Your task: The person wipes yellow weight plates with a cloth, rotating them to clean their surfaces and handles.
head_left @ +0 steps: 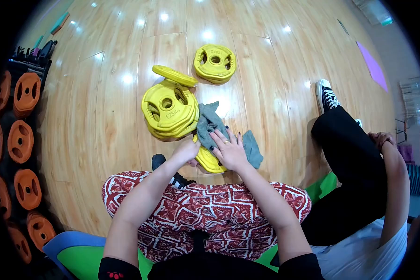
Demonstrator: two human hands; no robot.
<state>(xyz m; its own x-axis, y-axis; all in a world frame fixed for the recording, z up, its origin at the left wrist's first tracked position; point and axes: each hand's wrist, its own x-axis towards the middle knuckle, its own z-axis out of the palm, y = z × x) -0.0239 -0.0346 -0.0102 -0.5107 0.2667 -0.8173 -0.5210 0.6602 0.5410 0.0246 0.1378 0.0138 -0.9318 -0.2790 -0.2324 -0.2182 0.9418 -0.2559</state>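
In front of my crossed legs a yellow weight plate [207, 160] is tilted up, partly covered by a grey cloth [209, 118]. My left hand [186, 150] is closed on the plate's left edge, its fingertips mostly hidden. Flat on the cloth lies my right hand [230, 150], fingers spread, pressing it against the plate. One end of the cloth hangs out to the right of that hand. Just beyond my left hand is a stack of yellow weight plates [169, 105], the top one marked 1.25KG. Another yellow plate [174, 75] leans on the stack's far side.
Further off, more yellow plates [215, 63] lie piled on the wooden floor [266, 70]. A rack of orange plates [27, 93] lines the left side. At my right sits another person [354, 154], hands clasped round a knee. Green mats [324, 186] lie beneath us.
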